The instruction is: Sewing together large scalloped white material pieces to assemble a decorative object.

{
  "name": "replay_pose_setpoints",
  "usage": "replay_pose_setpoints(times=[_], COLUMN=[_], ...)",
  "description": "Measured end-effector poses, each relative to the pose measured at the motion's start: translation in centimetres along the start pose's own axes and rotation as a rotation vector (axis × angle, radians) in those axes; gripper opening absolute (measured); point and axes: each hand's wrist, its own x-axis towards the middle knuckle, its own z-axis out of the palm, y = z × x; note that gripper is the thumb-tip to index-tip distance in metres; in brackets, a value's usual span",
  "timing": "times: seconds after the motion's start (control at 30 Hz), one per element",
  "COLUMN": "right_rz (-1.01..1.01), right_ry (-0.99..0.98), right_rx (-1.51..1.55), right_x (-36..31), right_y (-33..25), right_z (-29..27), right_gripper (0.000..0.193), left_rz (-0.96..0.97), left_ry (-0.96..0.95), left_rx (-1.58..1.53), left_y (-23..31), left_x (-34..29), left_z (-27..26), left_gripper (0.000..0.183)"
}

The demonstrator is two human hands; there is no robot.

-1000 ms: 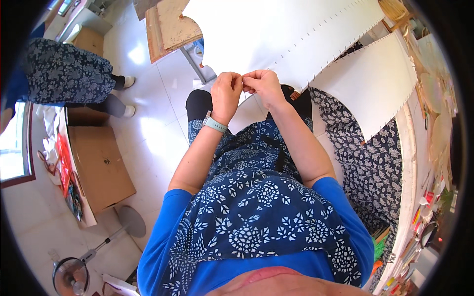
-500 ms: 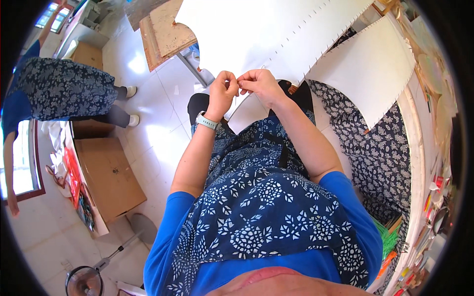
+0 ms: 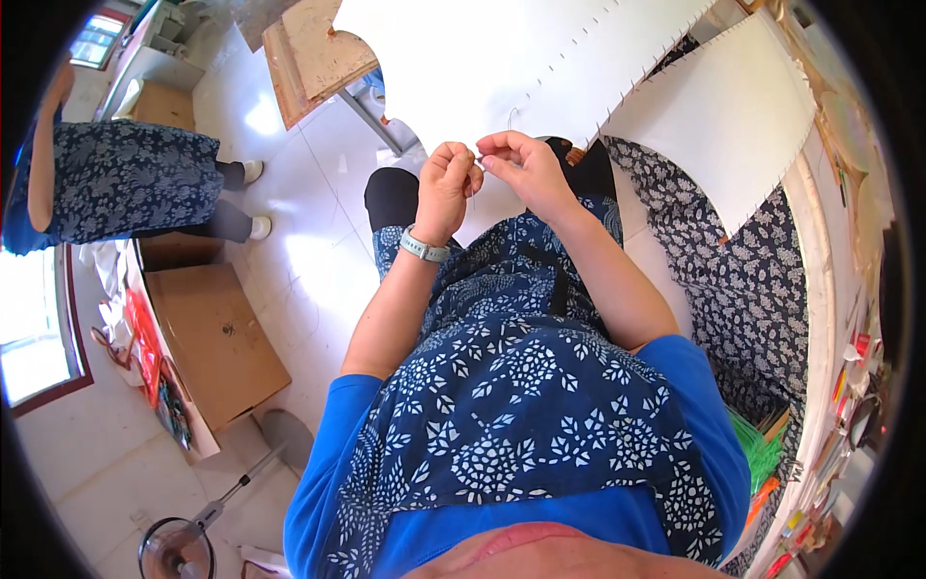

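Note:
My left hand [image 3: 449,185], with a pale watch [image 3: 423,245] on its wrist, is closed in a pinch above my lap. Close beside it, my right hand [image 3: 532,176] also pinches, its thumb and fingertips almost meeting the left ones. Whatever the fingertips hold is too small to make out; a faint thin line hangs below them. Just beyond my hands lies a large white sheet [image 3: 463,68] with rows of short dark marks and a fringed right edge. A small loop of pale thread [image 3: 514,118] rises from the sheet near my right fingers.
A second white piece [image 3: 719,135] lies at the right over dark floral cloth [image 3: 743,299]. A wooden board [image 3: 313,63] supports the far left side. Left are a cardboard box [image 3: 217,338], a fan [image 3: 177,548] and a standing person in a patterned apron [image 3: 135,183].
Both my hands have come slightly nearer to me and stay pinched together. The other person's outstretched arms have drawn in toward the body.

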Motion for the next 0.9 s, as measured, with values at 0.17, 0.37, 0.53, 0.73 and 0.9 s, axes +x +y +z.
replay_pose_setpoints(times=[0.17, 0.37, 0.53, 0.73, 0.9], right_rz=[-0.400, 0.076, -0.009, -0.081, -0.127], right_ry=[0.329, 0.104, 0.071, 0.174, 0.247], right_rx=[-0.431, 0.354, -0.047, -0.222, -0.283], right_x=[-4.1, -5.3, -6.0, -6.0, -5.4], right_y=[-0.7, 1.3, -0.4, -0.1, 0.9], right_z=[0.6, 2.4, 2.0, 2.0, 1.0], right_gripper=[0.021, 0.016, 0.015, 0.014, 0.011], left_rz=[0.039, 0.119, 0.198, 0.123, 0.054], left_ry=[0.013, 0.060, 0.018, -0.029, -0.119], left_rx=[0.021, 0.277, 0.480, 0.279, 0.139], left_y=[-0.6, -1.0, -1.2, -1.4, -0.3], left_x=[-1.4, -2.7, -3.2, -3.9, -4.8], left_z=[0.5, 1.3, 0.8, 1.1, 1.2], left_gripper=[0.010, 0.004, 0.004, 0.006, 0.006])
